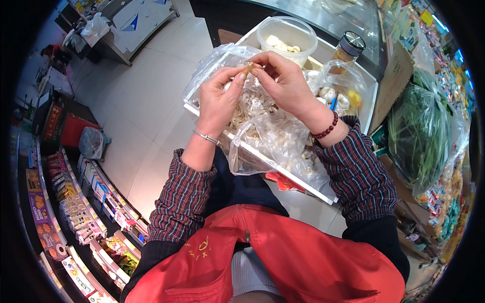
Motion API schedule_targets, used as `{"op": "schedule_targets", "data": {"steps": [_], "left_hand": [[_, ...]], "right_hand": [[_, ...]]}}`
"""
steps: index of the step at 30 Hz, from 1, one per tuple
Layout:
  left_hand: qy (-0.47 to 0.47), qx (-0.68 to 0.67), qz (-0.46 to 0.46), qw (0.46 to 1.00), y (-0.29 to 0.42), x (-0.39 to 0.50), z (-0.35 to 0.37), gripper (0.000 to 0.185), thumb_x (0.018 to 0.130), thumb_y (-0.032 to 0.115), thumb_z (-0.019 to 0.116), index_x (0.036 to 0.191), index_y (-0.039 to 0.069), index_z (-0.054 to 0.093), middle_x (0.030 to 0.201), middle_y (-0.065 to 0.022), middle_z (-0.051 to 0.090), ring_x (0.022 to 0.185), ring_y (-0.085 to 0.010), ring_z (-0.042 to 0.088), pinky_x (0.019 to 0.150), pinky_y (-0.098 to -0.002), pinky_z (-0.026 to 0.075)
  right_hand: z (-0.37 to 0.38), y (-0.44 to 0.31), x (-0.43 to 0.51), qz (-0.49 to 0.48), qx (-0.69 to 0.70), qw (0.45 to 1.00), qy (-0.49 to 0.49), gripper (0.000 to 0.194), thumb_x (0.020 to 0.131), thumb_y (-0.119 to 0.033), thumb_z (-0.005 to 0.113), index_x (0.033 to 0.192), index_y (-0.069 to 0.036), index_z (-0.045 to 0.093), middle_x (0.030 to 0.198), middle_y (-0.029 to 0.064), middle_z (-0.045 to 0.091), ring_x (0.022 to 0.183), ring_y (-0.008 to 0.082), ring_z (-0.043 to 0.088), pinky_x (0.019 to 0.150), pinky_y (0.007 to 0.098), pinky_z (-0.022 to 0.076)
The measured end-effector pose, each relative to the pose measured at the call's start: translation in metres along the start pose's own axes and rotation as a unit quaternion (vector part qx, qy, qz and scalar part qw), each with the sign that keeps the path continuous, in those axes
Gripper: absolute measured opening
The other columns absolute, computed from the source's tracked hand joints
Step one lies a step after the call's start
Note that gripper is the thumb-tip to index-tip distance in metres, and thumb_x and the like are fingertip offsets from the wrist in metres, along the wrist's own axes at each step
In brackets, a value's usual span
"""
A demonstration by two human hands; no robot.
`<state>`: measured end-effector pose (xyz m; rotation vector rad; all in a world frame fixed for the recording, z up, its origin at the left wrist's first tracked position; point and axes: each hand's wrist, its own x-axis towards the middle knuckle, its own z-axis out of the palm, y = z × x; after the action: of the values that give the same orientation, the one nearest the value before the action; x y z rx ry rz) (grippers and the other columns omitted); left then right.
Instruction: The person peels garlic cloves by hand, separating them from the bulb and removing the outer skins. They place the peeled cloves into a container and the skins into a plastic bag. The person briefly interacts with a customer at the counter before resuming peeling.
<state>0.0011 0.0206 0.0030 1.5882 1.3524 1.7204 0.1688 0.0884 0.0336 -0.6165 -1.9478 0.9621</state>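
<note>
Between the fingertips of my left hand point(221, 96) and my right hand point(286, 85) is a small garlic clove point(249, 67) with loose skin on it. Both hands pinch it above a clear plastic bag point(212, 62) heaped with papery garlic skins point(254, 100). Just beyond my right hand stands a clear plastic tub point(288, 36) with peeled cloves point(280, 44) inside. Whole garlic bulbs point(327, 93) lie in plastic to the right of my right wrist, beside a blue-handled tool point(334, 103) that is partly hidden. More bulbs show through a bag near the front.
A white tray point(363, 113) holds all this, along with a dark-lidded jar point(350, 45). At the right are a cardboard flap point(396, 83) and bagged leafy greens point(420, 128). Snack shelves point(75, 197) stand left. A metal counter point(356, 17) runs behind the tray.
</note>
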Motion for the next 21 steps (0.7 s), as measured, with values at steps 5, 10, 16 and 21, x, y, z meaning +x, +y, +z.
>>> {"op": "schedule_targets", "data": {"steps": [5,10,16,21], "left_hand": [[-0.008,-0.016,0.006,1.000,-0.003,-0.002,-0.002,0.019,0.102,0.013,0.067,0.109,-0.003,0.075,0.099,-0.0018,0.067,0.080,-0.0074,0.061,0.071,-0.0216,0.049],[-0.034,-0.005,-0.008,0.999,-0.003,-0.002,-0.004,0.018,0.101,0.011,0.067,0.106,-0.003,0.075,0.098,-0.0027,0.068,0.081,-0.0077,0.061,0.071,-0.0218,0.049],[-0.050,-0.007,0.003,0.999,0.002,-0.003,-0.003,0.013,0.097,0.007,0.069,0.102,-0.004,0.074,0.094,-0.0056,0.070,0.083,-0.0120,0.063,0.076,-0.0256,0.050],[-0.066,0.000,-0.014,0.998,0.005,-0.003,-0.002,0.011,0.095,0.006,0.069,0.098,-0.003,0.075,0.092,-0.0064,0.070,0.083,-0.0131,0.064,0.076,-0.0263,0.050]], "right_hand": [[-0.003,0.002,0.001,-0.040,-0.087,0.995,-0.019,0.016,0.098,-0.008,0.069,0.112,0.000,0.070,0.092,0.0049,0.068,0.077,0.0095,0.062,0.070,0.0257,0.0512],[-0.012,0.001,0.004,-0.083,-0.144,0.985,-0.055,0.016,0.094,-0.007,0.069,0.109,0.000,0.069,0.093,0.0107,0.068,0.081,0.0215,0.065,0.073,0.0324,0.0533],[-0.025,-0.003,0.006,-0.107,-0.181,0.972,-0.109,0.015,0.094,-0.004,0.068,0.108,0.000,0.069,0.096,0.0137,0.068,0.085,0.0272,0.070,0.074,0.0338,0.0550],[-0.030,-0.006,0.004,-0.105,-0.207,0.963,-0.136,0.015,0.094,-0.005,0.068,0.107,0.000,0.069,0.095,0.0141,0.069,0.086,0.0278,0.071,0.076,0.0343,0.0555]]}}
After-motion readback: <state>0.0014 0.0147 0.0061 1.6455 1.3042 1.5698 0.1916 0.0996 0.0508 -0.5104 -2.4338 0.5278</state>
